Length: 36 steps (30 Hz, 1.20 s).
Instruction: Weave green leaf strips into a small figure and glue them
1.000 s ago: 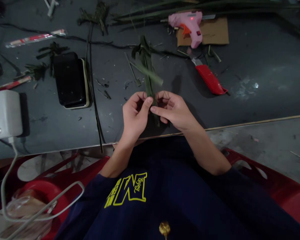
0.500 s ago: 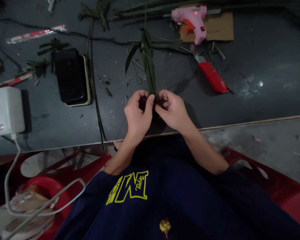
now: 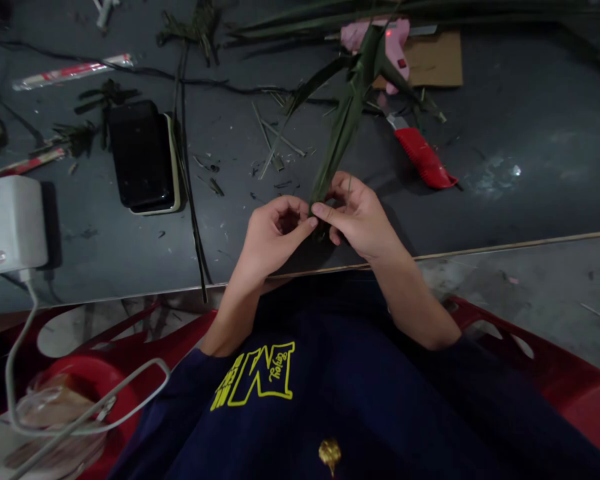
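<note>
A dark grey table, scuffed and littered with scraps, fills the upper part of the view, and a pale floor shows past its near edge at the right. A red chair lies below that edge, and at the lower left a clear bag sits on something red.

The leaf, green and folded, is between the two hands near the table's front edge. It slants up and to the right, its strips splaying at the top, where it overlaps the glue gun in view. The right hand is closed on the lower end, thumb in front and fingers curled behind. The left hand also pinches that end, its thumb tip just beside the right thumb.

The glue gun is pink, with a small red light, and lies over a piece of card. Just below it, to the right of the leaf, lies a knife with a red handle. Thin cut strips lie to the left of the leaf. Farther left, a black phone rests on a pale-edged thing, with long dark stems beside it. A red and white packet lies above the phone, and a white adapter with a cable stands at the left edge.
</note>
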Available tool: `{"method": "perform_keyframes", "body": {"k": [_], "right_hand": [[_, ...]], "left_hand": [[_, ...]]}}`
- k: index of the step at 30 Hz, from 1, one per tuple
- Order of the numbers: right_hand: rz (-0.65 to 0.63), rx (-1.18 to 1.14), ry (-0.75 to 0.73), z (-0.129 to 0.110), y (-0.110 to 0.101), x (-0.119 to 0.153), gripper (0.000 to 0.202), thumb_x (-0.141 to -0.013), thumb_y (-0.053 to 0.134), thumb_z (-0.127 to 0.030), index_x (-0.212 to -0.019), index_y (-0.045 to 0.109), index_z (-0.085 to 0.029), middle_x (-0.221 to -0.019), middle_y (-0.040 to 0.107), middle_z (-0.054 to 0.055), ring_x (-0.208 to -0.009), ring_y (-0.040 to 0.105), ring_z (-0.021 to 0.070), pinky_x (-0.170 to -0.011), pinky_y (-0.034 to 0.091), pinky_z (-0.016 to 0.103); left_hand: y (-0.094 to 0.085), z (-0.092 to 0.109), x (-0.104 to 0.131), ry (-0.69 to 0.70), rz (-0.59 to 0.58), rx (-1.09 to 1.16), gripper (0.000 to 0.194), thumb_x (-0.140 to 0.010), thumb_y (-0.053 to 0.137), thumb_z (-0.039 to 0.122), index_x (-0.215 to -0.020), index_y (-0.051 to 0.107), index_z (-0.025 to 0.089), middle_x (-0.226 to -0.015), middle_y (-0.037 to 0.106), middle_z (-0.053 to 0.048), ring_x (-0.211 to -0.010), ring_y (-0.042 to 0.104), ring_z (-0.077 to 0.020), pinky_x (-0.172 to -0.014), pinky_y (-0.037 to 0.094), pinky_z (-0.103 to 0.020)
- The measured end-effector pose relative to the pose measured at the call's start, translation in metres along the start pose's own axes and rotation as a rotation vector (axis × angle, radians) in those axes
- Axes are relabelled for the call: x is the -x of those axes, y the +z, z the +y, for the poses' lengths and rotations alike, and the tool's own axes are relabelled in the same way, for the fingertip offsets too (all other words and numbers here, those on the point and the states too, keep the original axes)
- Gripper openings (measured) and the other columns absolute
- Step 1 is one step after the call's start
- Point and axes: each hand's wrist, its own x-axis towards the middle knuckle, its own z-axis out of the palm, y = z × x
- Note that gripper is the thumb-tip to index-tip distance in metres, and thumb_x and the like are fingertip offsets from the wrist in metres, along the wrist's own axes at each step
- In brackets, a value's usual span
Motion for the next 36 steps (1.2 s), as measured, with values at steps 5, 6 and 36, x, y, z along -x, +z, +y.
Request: {"method": "perform_keyframes", "body": {"k": [5, 6, 36], "right_hand": [[0.108, 0.208, -0.151, 0.0, 0.01, 0.008, 0.02, -0.085, 0.075, -0.026, -0.092, 0.057, -0.023, -0.093, 0.058, -0.001, -0.051, 0.051, 0.0041, -0.033, 0.043, 0.02], [0.127, 0.233, -0.159, 0.0, 0.012, 0.009, 0.017, -0.085, 0.073, -0.023, -0.093, 0.058, -0.023, -0.094, 0.059, 0.0, -0.053, 0.054, 0.0049, -0.034, 0.044, 0.019], [0.22, -0.039, 0.079, -0.004, 0.004, -0.005, 0.048, -0.054, 0.091, -0.042, -0.083, 0.059, -0.02, -0.065, 0.056, -0.007, -0.044, 0.045, 0.0053, -0.029, 0.033, 0.019]], "left_hand": [[0.007, -0.003, 0.003, -0.022, 0.105, -0.073, 0.01, -0.076, 0.072, 0.027, -0.077, 0.067, 0.018, -0.067, 0.061, 0.003, -0.057, 0.054, -0.0062, -0.051, 0.04, -0.017], [0.009, -0.003, 0.003, -0.025, 0.141, -0.094, 0.01, -0.076, 0.071, 0.026, -0.076, 0.066, 0.018, -0.066, 0.061, 0.003, -0.056, 0.054, -0.0059, -0.05, 0.039, -0.017], [0.031, -0.004, 0.009, -0.135, 0.119, 0.33, 0.015, -0.071, 0.075, 0.022, -0.079, 0.063, 0.016, -0.068, 0.056, 0.005, -0.055, 0.053, -0.005, -0.049, 0.046, -0.015]]}}
